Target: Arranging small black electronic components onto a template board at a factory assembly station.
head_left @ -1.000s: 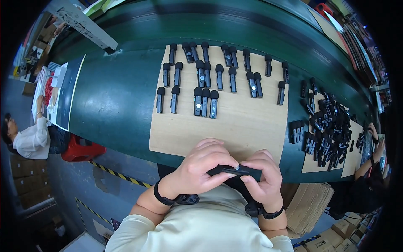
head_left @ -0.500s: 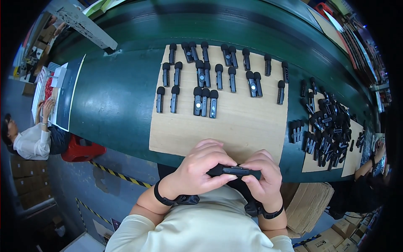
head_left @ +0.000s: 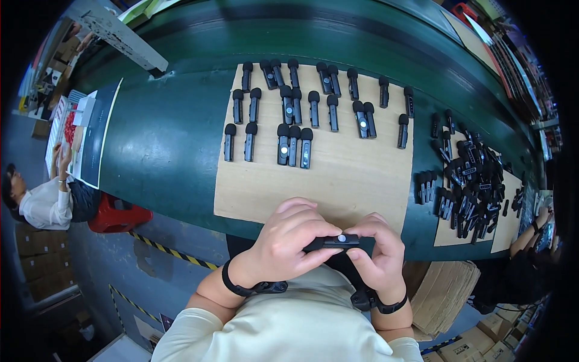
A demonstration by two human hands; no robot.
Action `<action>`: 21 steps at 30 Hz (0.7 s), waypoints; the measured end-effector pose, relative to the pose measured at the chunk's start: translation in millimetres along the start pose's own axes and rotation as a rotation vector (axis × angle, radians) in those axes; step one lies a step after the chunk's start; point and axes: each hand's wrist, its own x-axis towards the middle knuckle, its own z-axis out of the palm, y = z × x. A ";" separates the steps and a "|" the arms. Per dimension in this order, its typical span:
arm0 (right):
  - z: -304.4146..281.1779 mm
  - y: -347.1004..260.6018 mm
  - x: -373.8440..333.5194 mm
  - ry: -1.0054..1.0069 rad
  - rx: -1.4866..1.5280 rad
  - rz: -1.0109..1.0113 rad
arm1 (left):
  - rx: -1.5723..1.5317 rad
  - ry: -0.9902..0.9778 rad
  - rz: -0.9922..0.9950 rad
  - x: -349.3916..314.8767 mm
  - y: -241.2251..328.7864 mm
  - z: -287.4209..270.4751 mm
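Observation:
Between my two hands, just off the table's near edge, is a small black clip-on microphone (head_left: 341, 242) with a round pale spot on its upward face. It lies crosswise. My left hand (head_left: 295, 236) pinches its left part, where the dark foam head is mostly hidden by the fingers. At the other end my right hand (head_left: 379, 248) has thumb and fingertips closed on it. Beyond the hands, several like microphones with foam heads, among them one at the front (head_left: 306, 148), lie in loose rows on a cardboard sheet (head_left: 271, 193).
A heap of black microphones (head_left: 476, 175) covers more cardboard at the right of the green table (head_left: 163, 145). Stacked flat cardboard (head_left: 443, 298) stands by my right arm. One person (head_left: 51, 202) sits far left near a red stool (head_left: 120, 214); another person's arm (head_left: 525, 241) reaches in at right.
The microphone has been turned about its long axis between my fingers. Its round pale spot now faces up, where a narrow side with a small slot showed before.

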 end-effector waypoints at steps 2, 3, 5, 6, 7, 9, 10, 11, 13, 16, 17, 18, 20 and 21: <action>-0.7 -1.1 -1.7 -0.006 0.016 0.041 | 0.050 -0.010 0.014 0.1 0.7 0.6; -1.3 -2.5 -3.0 -0.017 0.058 0.129 | 0.062 -0.004 0.016 -0.3 0.4 0.9; -2.8 -5.0 -5.2 -0.038 0.141 0.306 | 0.085 0.009 0.021 -1.2 -0.3 1.4; -3.5 -5.6 -5.5 -0.038 0.142 0.306 | 0.086 0.008 0.021 -1.5 -0.7 1.2; -4.1 -6.1 -5.8 -0.049 0.230 0.369 | 0.052 0.011 0.003 -1.7 -1.1 0.6; -5.4 -7.2 -6.3 -0.071 0.406 0.495 | -0.016 0.015 -0.032 -2.3 -1.9 -0.3; -5.9 -7.8 -6.7 -0.071 0.406 0.495 | -0.016 0.015 -0.033 -2.9 -2.3 -0.3; -6.3 -8.6 -7.3 -0.064 0.468 0.523 | -0.050 0.013 -0.054 -3.5 -2.9 -0.2; -6.9 -9.3 -8.2 -0.051 0.592 0.579 | -0.119 0.008 -0.095 -4.5 -3.7 -0.2; -6.5 -6.1 -9.9 -0.054 0.623 0.549 | -0.159 0.003 -0.112 -5.0 -4.6 -1.0; -6.3 -5.5 -10.4 -0.055 0.638 0.535 | -0.179 0.000 -0.121 -5.1 -4.9 -1.1; -6.2 -5.8 -10.2 -0.055 0.639 0.535 | -0.179 0.000 -0.121 -5.2 -5.0 -1.0; -6.2 -7.6 -9.2 -0.057 0.632 0.525 | -0.178 0.004 -0.117 -5.4 -5.4 -0.7; -6.4 -8.2 -8.9 -0.058 0.629 0.520 | -0.178 0.005 -0.115 -5.4 -5.6 -0.5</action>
